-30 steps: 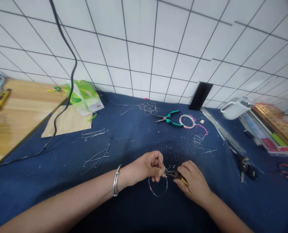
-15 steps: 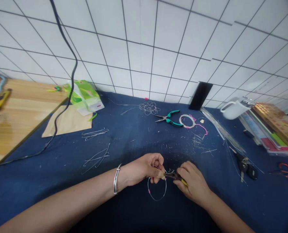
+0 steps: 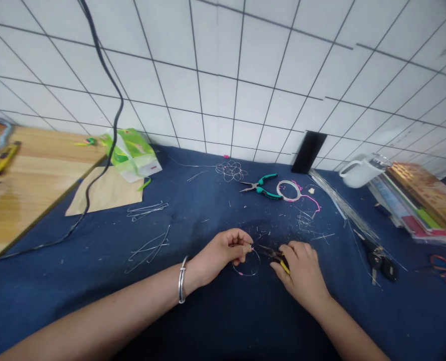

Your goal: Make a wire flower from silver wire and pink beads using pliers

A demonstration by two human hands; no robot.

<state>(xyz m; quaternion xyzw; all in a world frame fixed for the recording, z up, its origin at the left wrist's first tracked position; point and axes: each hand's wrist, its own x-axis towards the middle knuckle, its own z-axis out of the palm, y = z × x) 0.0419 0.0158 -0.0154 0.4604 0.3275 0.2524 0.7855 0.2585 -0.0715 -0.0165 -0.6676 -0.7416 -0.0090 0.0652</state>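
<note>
Nearest: right hand point(image 3: 301, 268) gripping yellow-handled pliers point(image 3: 274, 254), fingers curled round the handles. Nose points left at the work, a narrow gap short of it. Can't tell if the jaws are parted.

Left hand point(image 3: 223, 253), just left of that, pinching the wire loop point(image 3: 250, 276) between thumb and fingertips at its far side. Loop sits between the hands, open part toward the near edge, pink bit point(image 3: 241, 274) on the near-left of its curve, another pinkish spot right at the pinch. Can't tell if it touches the blue cloth point(image 3: 95, 260).

Risks, my read: grip is one small spot on thin wire, so a sideways pull from the pliers could swivel the loop or slip it out. Too hard a squeeze could kink or nick it, or crush the pink bit. Nose is close to the fingertips; overshoot means a pinched finger.

Farther: wire scraps point(image 3: 304, 220) just beyond the right hand, could prick or snag. Bent wires point(image 3: 149, 249) out left, clear of the work. Beyond, teal pliers point(image 3: 259, 188); farthest, a flower-shaped wire piece point(image 3: 230, 171), thin enough to bend if anything gets dragged over it.
</note>
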